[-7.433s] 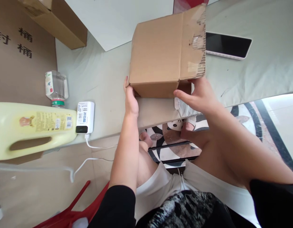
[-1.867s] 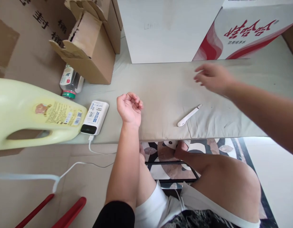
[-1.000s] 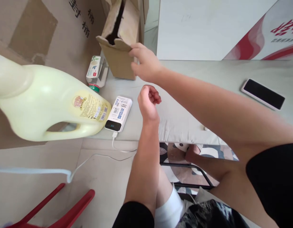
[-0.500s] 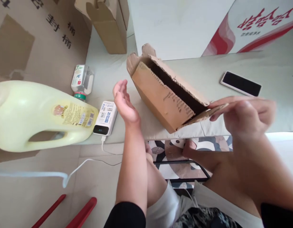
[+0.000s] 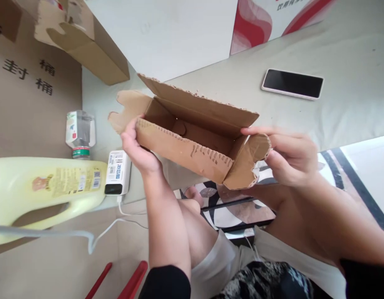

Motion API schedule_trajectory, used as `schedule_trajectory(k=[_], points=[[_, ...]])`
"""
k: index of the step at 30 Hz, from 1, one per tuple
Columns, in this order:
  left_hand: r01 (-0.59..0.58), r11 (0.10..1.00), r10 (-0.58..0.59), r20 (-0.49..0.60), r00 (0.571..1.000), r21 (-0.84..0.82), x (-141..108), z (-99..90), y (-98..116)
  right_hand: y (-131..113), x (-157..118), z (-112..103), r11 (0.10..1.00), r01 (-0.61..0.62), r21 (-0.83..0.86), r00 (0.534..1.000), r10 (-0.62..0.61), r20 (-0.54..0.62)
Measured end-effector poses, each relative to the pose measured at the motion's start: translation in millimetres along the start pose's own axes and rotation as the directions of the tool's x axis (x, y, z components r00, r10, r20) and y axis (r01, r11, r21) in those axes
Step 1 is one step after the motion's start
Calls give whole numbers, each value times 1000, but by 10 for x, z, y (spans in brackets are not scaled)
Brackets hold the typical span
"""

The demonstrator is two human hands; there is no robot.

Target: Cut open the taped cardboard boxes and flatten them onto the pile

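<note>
A brown cardboard box (image 5: 184,145) is held up in front of me, tilted, its top flaps folded outward and its hollow inside showing. My left hand (image 5: 140,151) grips the near left corner, with the fingertips curled over the edge by the left flap. At the other end, my right hand (image 5: 291,155) pinches the notched right flap, one finger stretched along to the far wall's corner. The long far flap stands up with a torn, ragged edge. Part of my left hand's fingers is hidden by the box.
To the left are a pale yellow jug (image 5: 48,187), a clear bottle (image 5: 81,133) and a white power bank (image 5: 117,172) with a cable. A phone (image 5: 293,84) lies to the right. Behind stand another cardboard box (image 5: 95,50) and a white carton (image 5: 179,33).
My left hand, open and apart from the box before, now grips its left corner. The box has opened wider and turned, its far flap swung outward. The camera view has shifted.
</note>
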State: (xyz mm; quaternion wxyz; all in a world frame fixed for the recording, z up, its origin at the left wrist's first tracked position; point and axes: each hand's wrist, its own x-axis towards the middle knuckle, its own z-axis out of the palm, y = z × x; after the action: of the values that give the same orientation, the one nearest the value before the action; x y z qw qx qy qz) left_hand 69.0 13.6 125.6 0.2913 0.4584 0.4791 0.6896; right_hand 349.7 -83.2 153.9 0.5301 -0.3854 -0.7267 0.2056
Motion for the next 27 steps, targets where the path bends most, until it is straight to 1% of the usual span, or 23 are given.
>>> schedule_trajectory(k=[1, 3, 5, 7, 8, 10, 12, 13, 16, 18, 20, 22, 23, 25, 27], points=[[6, 997, -8, -21, 1000, -76, -9, 3, 16, 2, -7, -4, 1000, -18, 1, 1000, 18, 3], [-38, 949, 25, -45, 999, -314, -28, 5, 65, 1, -13, -2, 999, -50, -6, 999, 50, 20], [-61, 885, 68, -2, 998, -461, -44, 5, 125, 0, -11, 13, 998, -68, -20, 998, 68, 17], [-68, 844, 107, 43, 993, -533, -58, 6, 176, 7, -10, 41, 996, -80, -42, 997, 80, -6], [-82, 833, 127, 46, 991, -548, -67, 8, 193, 13, -12, 58, 995, -86, -54, 996, 85, -13], [-151, 820, 186, 7, 983, -553, -89, 17, 212, 29, -20, 93, 991, -101, -83, 995, 102, 6], [-224, 824, 247, -26, 969, -521, -118, 26, 215, 47, -30, 126, 987, -107, -121, 992, 114, 54], [-241, 835, 264, -23, 964, -495, -133, 28, 214, 54, -35, 141, 983, -106, -147, 990, 118, 79], [-233, 883, 275, 48, 960, -407, -167, 17, 199, 63, -46, 185, 966, -98, -238, 988, 123, 92], [-244, 910, 282, 69, 957, -335, -172, -3, 176, 64, -55, 214, 948, -122, -294, 990, 138, 34], [-252, 938, 274, 63, 960, -236, -165, -28, 141, 72, -68, 241, 930, -169, -326, 986, 157, -64], [-236, 963, 244, 52, 968, -128, -151, -53, 93, 98, -82, 265, 935, -194, -298, 979, 165, -120], [-226, 971, 230, 48, 972, -82, -143, -64, 65, 118, -88, 275, 947, -190, -259, 980, 167, -108], [-204, 979, 204, 45, 978, -6, -127, -83, 4, 164, -100, 292, 974, -165, -155, 986, 163, -26], [-206, 978, 204, 42, 978, 40, -112, -97, -57, 202, -105, 302, 986, -146, -81, 988, 150, 46]])
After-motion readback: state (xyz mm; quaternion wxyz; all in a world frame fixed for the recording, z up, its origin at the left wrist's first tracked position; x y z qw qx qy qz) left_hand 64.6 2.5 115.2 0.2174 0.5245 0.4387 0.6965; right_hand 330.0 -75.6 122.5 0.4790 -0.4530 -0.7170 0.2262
